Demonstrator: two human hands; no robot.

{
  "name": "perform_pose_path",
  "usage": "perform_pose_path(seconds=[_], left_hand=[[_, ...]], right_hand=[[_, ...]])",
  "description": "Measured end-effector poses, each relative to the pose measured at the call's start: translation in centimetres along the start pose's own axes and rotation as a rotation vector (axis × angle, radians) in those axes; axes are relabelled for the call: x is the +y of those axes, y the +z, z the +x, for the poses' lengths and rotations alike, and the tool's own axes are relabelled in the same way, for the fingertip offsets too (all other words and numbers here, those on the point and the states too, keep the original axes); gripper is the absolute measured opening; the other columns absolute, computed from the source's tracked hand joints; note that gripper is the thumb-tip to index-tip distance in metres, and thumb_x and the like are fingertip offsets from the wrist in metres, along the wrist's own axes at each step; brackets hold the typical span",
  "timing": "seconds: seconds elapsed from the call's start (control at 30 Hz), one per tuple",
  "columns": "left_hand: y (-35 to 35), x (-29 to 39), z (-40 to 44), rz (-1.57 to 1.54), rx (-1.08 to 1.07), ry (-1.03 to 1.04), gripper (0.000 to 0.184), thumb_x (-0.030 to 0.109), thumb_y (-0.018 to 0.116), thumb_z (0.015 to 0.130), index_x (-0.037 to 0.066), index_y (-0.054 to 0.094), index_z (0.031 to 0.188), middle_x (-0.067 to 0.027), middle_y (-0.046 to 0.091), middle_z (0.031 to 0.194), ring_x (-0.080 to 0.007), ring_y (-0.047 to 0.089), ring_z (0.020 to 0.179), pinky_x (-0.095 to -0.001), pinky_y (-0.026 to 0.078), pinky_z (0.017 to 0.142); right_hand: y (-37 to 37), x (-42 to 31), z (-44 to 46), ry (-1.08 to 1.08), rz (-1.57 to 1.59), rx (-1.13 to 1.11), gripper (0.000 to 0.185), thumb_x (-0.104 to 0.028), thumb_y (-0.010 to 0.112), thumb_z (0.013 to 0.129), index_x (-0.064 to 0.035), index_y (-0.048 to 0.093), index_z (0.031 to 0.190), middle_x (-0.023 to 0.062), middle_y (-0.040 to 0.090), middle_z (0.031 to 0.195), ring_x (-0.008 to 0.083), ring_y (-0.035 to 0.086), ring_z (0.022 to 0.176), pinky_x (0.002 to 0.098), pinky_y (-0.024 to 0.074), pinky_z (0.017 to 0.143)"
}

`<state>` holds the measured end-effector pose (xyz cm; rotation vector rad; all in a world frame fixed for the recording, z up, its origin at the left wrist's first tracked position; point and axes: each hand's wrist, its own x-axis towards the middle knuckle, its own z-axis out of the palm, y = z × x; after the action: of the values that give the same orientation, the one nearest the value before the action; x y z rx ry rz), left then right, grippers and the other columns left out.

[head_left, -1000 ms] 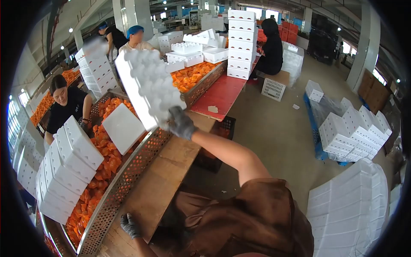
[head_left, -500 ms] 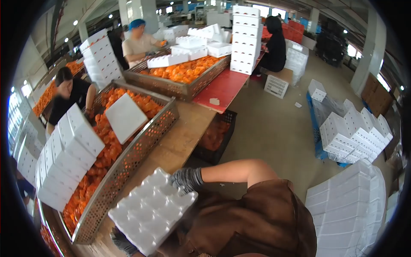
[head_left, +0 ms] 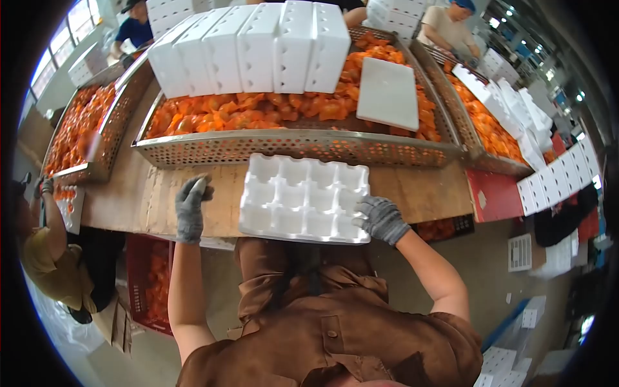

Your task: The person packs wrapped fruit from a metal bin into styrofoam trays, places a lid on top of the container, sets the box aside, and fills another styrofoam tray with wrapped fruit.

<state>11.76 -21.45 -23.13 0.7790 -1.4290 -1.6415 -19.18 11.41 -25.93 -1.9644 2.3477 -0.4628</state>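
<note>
A white foam tray (head_left: 303, 198) with rows of hollow cups lies on the wooden bench ledge in front of me, cups facing up. My right hand (head_left: 382, 220), in a grey knit glove, grips its right edge with fingers over the rim. My left hand (head_left: 190, 209), gloved alike, is held left of the tray and apart from it, fingers loosely bent and holding nothing. Just beyond the tray stands a perforated metal bin (head_left: 303, 147) of shiny orange fruit (head_left: 213, 116).
White foam boxes (head_left: 258, 51) stand in a row on the bin's fruit, beside a flat foam lid (head_left: 388, 93). More fruit bins flank it left and right. A red crate (head_left: 149, 284) sits under the bench. Co-workers stand at left (head_left: 48, 264) and across the bins.
My view has swung left to face the bench. The tray, held tilted in both hands before, now lies on the ledge. My left hand has let go; my right hand remains on it.
</note>
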Motion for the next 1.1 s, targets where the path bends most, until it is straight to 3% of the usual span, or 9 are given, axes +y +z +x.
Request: perform_pose_path(seconds=[0.13,0.27,0.43,0.47,0.53,0.7,0.8,0.93,1.1], left_hand=[[3.6,2.6,4.1,0.198,-0.106,0.351,0.017,0.014,0.059,0.087,0.001,0.065,0.096,-0.0029,0.063,0.089,-0.0096,0.059,0.078,-0.0219,0.046,0.066],[6.4,5.1,10.5,0.811,-0.130,0.596,0.020,0.015,0.060,0.083,0.004,0.065,0.099,-0.0097,0.064,0.095,-0.0221,0.063,0.087,-0.0302,0.048,0.077],[9.0,2.2,17.9,1.359,-0.312,0.251,0.030,0.026,0.059,0.077,0.007,0.066,0.100,-0.0129,0.063,0.108,-0.0292,0.059,0.100,-0.0383,0.045,0.088],[11.0,4.5,18.4,1.649,-0.487,-0.086,0.043,0.031,0.061,0.075,0.011,0.059,0.113,-0.0133,0.061,0.112,-0.0288,0.057,0.105,-0.0371,0.042,0.093],[10.6,1.4,20.7,1.829,-0.618,0.015,0.040,0.029,0.060,0.075,0.013,0.061,0.112,-0.0134,0.061,0.113,-0.0287,0.055,0.108,-0.0387,0.041,0.094],[11.7,2.3,19.4,1.846,-0.439,-0.157,0.049,0.035,0.064,0.071,0.020,0.058,0.117,-0.0062,0.059,0.120,-0.0317,0.048,0.116,-0.0414,0.038,0.099],[11.7,2.5,19.0,1.784,-0.384,-0.139,0.054,0.039,0.067,0.069,0.023,0.057,0.119,-0.0052,0.058,0.121,-0.0319,0.045,0.120,-0.0430,0.038,0.099],[11.2,3.4,18.2,1.575,-0.357,-0.090,0.051,0.038,0.073,0.064,0.020,0.059,0.110,-0.0048,0.062,0.110,-0.0295,0.048,0.113,-0.0426,0.036,0.097],[11.1,2.9,18.5,1.565,-0.402,-0.104,0.056,0.039,0.072,0.068,0.023,0.056,0.119,-0.0032,0.060,0.115,-0.0277,0.043,0.119,-0.0445,0.031,0.101]], right_hand=[[-4.4,-1.2,1.7,-0.094,0.098,0.197,0.018,-0.024,0.068,0.073,-0.0104,0.065,0.084,0.0088,0.063,0.082,0.0282,0.062,0.075,0.0367,0.0500,0.067],[-7.9,-0.9,6.9,-0.244,0.138,0.411,0.013,-0.018,0.066,0.074,-0.0091,0.062,0.083,0.0097,0.062,0.078,0.0289,0.061,0.071,0.0373,0.0505,0.066],[-8.6,-1.8,17.9,-0.164,0.303,0.245,0.024,-0.014,0.062,0.078,-0.0066,0.061,0.101,0.0125,0.062,0.094,0.0293,0.061,0.087,0.0371,0.0492,0.078],[-7.6,-1.8,20.3,-0.067,0.408,0.141,0.029,-0.013,0.062,0.079,-0.0063,0.060,0.107,0.0135,0.061,0.101,0.0290,0.060,0.094,0.0369,0.0483,0.082],[-5.8,-1.7,25.3,0.018,0.483,-0.061,0.040,-0.013,0.061,0.080,-0.0077,0.055,0.119,0.0134,0.058,0.114,0.0269,0.056,0.106,0.0361,0.0442,0.092],[-3.1,-3.4,34.3,0.238,0.117,-0.526,0.062,-0.007,0.063,0.078,-0.0154,0.040,0.135,0.0135,0.049,0.130,0.0276,0.050,0.117,0.0357,0.0404,0.099],[-0.7,-3.6,38.3,0.033,-0.273,-0.608,0.071,-0.002,0.060,0.075,-0.0148,0.032,0.139,0.0132,0.029,0.146,0.0316,0.037,0.128,0.0437,0.0305,0.106],[4.2,-2.2,41.0,0.326,0.113,-0.478,0.052,-0.027,0.050,0.086,-0.0182,0.039,0.136,0.0137,0.027,0.146,0.0273,0.029,0.133,0.0422,0.0296,0.107],[2.7,-2.5,40.3,0.576,0.503,-0.566,0.046,-0.032,0.052,0.086,-0.0179,0.046,0.130,0.0167,0.036,0.139,0.0270,0.037,0.127,0.0426,0.0349,0.102]])
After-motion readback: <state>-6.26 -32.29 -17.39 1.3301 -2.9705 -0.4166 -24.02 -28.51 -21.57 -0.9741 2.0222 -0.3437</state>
